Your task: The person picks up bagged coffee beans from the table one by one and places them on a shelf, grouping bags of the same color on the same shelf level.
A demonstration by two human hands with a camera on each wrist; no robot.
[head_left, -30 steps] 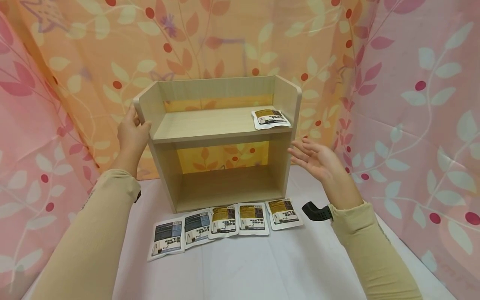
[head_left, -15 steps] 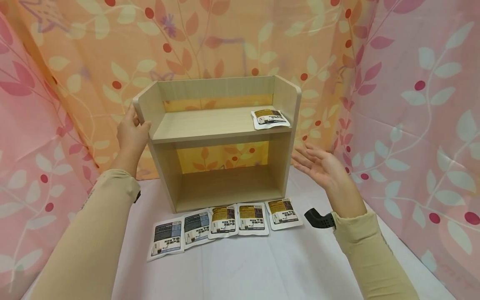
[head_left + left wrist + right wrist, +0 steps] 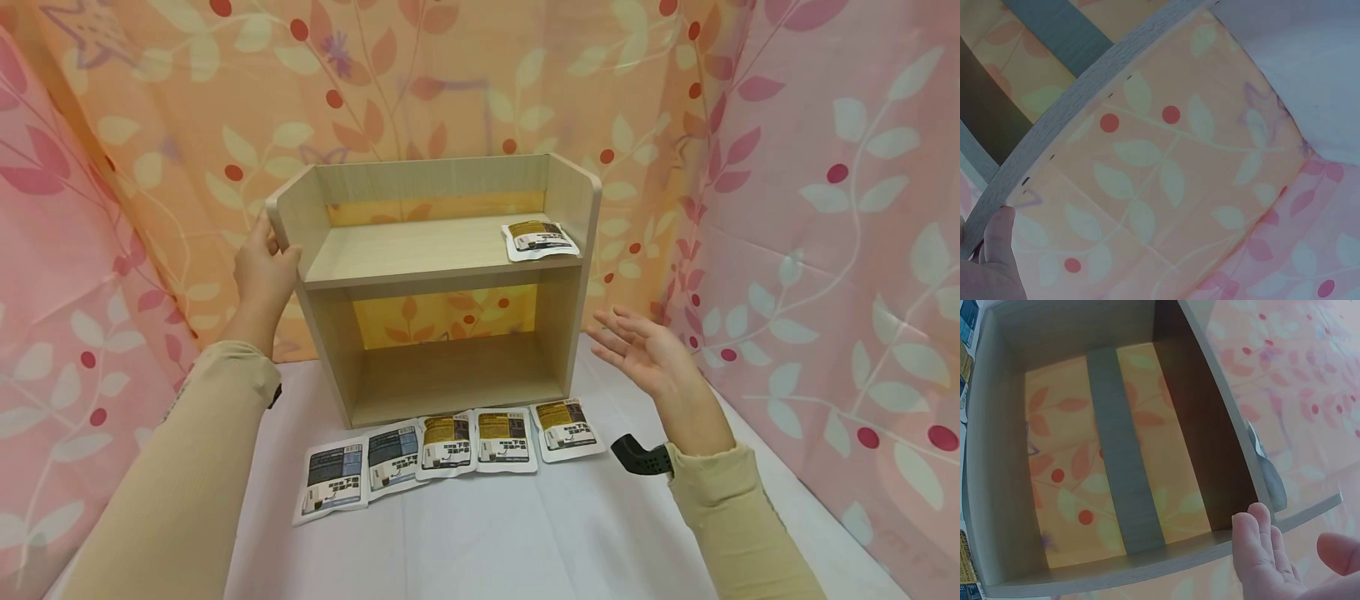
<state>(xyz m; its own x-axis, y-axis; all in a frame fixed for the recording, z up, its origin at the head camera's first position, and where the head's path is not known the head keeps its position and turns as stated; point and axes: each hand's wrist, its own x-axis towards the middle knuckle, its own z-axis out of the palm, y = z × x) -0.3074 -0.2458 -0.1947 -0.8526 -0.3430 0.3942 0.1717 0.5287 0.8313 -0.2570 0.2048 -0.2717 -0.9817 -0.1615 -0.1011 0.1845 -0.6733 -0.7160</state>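
Note:
A pale wooden two-tier shelf (image 3: 412, 246) stands upright on the white cloth. My left hand (image 3: 262, 271) grips the front edge of its left side panel, with the thumb pressed against the wood in the left wrist view. A white pouch with a brown-gold label (image 3: 540, 240) lies flat at the right end of the upper board. Off the shelf's right side, my right hand (image 3: 652, 358) holds nothing, its fingers loosely extended toward the panel. That same pouch (image 3: 1266, 469) peeks past the board's edge in the right wrist view.
Several pouches lie in a row before the shelf: two with dark blue labels (image 3: 333, 479) at left, three with brown-gold labels (image 3: 506, 442) to the right. Floral curtains (image 3: 450, 92) close off the back and both sides. Black straps sit at both cuffs.
My right hand has drawn back a little to the right and down, away from the shelf's side. The left hand, the shelf and the pouches stay where they were.

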